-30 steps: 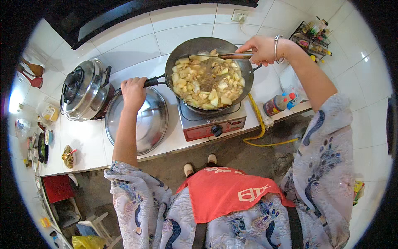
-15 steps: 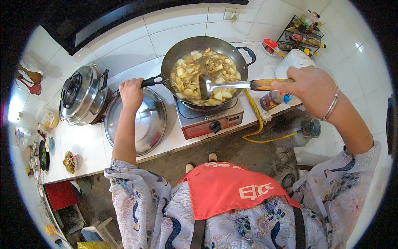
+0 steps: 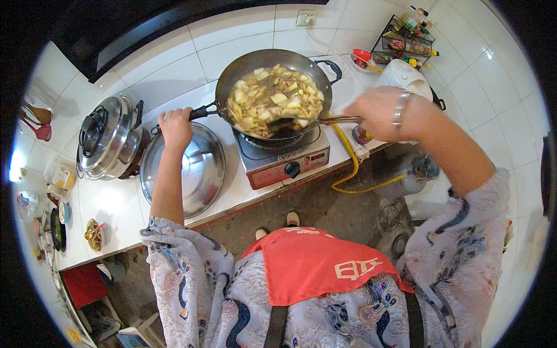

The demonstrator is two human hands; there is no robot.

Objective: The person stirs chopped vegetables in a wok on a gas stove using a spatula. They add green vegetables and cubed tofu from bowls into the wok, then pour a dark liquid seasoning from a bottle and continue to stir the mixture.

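A dark wok (image 3: 246, 65) stands on a tabletop gas stove (image 3: 284, 165), filled with chunks of pale vegetable and browned pieces (image 3: 281, 95) in broth. Its long black side handle (image 3: 203, 112) is gripped by my left hand (image 3: 176, 129), fingers closed. My right hand (image 3: 380, 110), slightly blurred, is closed round the handle of a metal spatula (image 3: 316, 120). The spatula's blade is dipped among the food at the near right side of the wok, mostly hidden. Below my left forearm lies a large round steel lid (image 3: 200, 174) on the counter.
A lidded steel pot (image 3: 107, 139) stands left of the lid. A yellow hose (image 3: 354, 159) hangs over the counter edge toward a gas cylinder (image 3: 415, 181). Behind my right hand are a white appliance (image 3: 400, 74), a red container (image 3: 362, 55) and a rack of bottles (image 3: 403, 43).
My right hand has moved left with the spatula and turned it, so the blade sits lower among the food. The food has shifted. My left hand keeps its hold, while the whole view shifts slightly.
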